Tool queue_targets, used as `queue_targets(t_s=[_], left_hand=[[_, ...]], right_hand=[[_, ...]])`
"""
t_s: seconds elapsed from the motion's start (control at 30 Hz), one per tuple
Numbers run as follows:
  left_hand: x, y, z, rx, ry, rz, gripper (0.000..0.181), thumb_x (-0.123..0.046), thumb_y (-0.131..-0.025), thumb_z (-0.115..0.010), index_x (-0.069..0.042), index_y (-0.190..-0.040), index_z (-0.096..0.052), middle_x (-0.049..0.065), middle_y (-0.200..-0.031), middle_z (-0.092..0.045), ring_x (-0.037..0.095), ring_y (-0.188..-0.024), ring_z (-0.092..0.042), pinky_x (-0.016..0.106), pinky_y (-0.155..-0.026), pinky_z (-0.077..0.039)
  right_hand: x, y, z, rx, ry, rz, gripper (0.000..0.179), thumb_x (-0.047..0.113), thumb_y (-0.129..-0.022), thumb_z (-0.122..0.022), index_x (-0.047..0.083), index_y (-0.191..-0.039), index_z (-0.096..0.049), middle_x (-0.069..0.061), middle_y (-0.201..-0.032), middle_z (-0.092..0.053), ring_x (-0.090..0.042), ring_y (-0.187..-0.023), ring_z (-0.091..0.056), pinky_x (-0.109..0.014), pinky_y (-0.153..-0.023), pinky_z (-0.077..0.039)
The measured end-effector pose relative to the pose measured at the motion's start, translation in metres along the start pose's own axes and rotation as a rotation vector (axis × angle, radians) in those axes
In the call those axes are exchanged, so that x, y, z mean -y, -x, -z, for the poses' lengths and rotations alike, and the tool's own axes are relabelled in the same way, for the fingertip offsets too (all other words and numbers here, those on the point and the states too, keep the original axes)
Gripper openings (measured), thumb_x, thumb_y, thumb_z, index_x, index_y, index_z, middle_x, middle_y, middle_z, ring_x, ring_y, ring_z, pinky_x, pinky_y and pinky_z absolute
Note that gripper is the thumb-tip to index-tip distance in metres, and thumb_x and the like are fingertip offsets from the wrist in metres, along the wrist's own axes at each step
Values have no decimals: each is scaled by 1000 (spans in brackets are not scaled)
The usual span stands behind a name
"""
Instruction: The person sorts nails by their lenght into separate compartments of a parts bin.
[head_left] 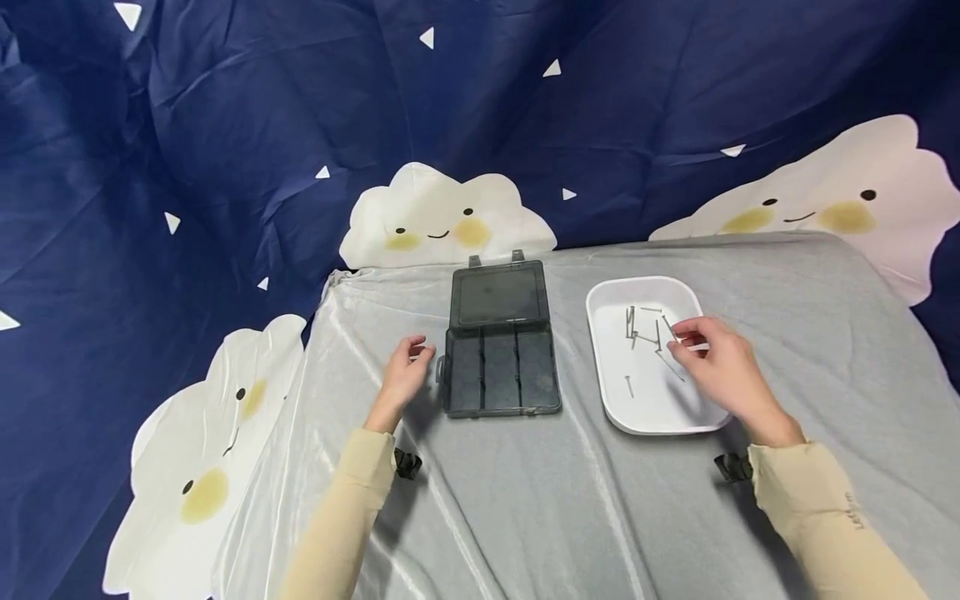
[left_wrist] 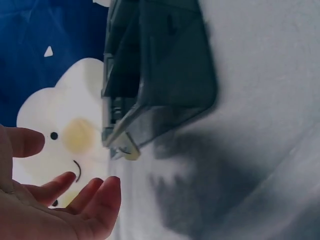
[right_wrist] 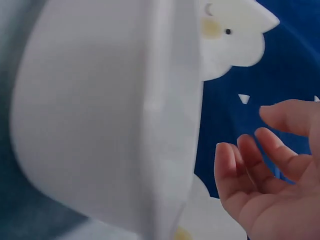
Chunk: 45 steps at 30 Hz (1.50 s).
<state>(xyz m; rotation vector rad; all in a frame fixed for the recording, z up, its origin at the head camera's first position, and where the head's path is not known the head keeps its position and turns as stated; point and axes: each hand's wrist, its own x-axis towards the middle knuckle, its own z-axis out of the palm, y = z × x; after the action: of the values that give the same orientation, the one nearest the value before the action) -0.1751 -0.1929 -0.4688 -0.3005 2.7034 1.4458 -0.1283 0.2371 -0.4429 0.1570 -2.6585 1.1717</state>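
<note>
A dark, see-through plastic organizer box point(head_left: 501, 371) lies with its lid point(head_left: 498, 293) raised at the back; thin dividers split its bottom into three lengthwise compartments. My left hand point(head_left: 406, 371) hovers just left of the box, fingers relaxed and holding nothing, also seen as a loosely spread hand point(left_wrist: 65, 205) in the left wrist view. To the right, several thin metal nails or screws point(head_left: 657, 333) lie scattered in a white tray point(head_left: 613, 408). Over the tray's right rim reaches my right hand point(head_left: 716, 358), fingertips close to one thin piece. The right wrist view shows its thumb and fingers apart.
Grey cloth point(head_left: 517, 500) covers the table. Behind it hangs a blue curtain point(head_left: 480, 108) with white clouds and small triangles. The tray's tall side wall point(right_wrist: 85, 120) stands beside the right hand, and the box's latch tab point(left_wrist: 129, 146) faces the left hand.
</note>
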Motion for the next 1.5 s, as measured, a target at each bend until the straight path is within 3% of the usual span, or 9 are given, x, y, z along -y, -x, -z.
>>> queue_targets(t_s=[0.17,0.3,0.4,0.67,0.93,1.17,1.5], left_hand=[[5,-3,-6,60,88,56,46,-20,-96,-51,0,-138,-47,22,-125,-58,33,-109,-58,44,-91,-48],[10,-7,-11,84,157,86,46,-16,-95,-52,2,-138,-46,22,-120,-58,30,-96,-61,38,-80,-53],[13,-8,-14,90,159,99,46,-15,-95,-53,2,-137,-47,21,-118,-59,26,-91,-62,33,-73,-53],[20,-6,-19,165,156,114,43,-9,-95,-57,1,-135,-48,16,-113,-57,20,-85,-58,26,-64,-48],[21,-7,-22,224,130,86,40,-8,-98,-52,-5,-137,-50,18,-117,-57,25,-96,-58,29,-74,-48],[18,-7,-23,227,123,57,39,-3,-98,-49,0,-137,-47,18,-110,-56,22,-87,-53,24,-66,-43],[20,-7,-24,236,68,30,39,-5,-100,-46,-2,-138,-46,20,-119,-57,26,-102,-55,33,-82,-45]], right_hand=[[-10,3,-13,28,84,66,22,4,-86,-65,-6,-104,-64,-22,-95,-63,-30,-83,-63,-18,-70,-47],[-16,4,-20,60,128,71,23,4,-85,-64,-7,-104,-63,-24,-95,-63,-36,-81,-64,-41,-73,-49],[-19,4,-25,88,152,61,22,4,-84,-63,-8,-103,-63,-26,-95,-62,-36,-82,-61,-47,-74,-45],[-24,0,-35,143,199,12,23,1,-83,-57,-11,-101,-61,-28,-96,-58,-40,-91,-54,-53,-82,-41],[-28,-4,-42,208,302,-85,28,1,-83,-55,-15,-105,-58,-31,-96,-55,-43,-90,-54,-54,-82,-42],[-29,-5,-47,189,353,-83,27,2,-82,-55,-15,-103,-57,-33,-94,-54,-49,-86,-55,-56,-78,-43],[-30,-8,-52,226,399,-132,19,-2,-84,-44,-13,-94,-55,-34,-87,-52,-50,-76,-54,-57,-70,-43]])
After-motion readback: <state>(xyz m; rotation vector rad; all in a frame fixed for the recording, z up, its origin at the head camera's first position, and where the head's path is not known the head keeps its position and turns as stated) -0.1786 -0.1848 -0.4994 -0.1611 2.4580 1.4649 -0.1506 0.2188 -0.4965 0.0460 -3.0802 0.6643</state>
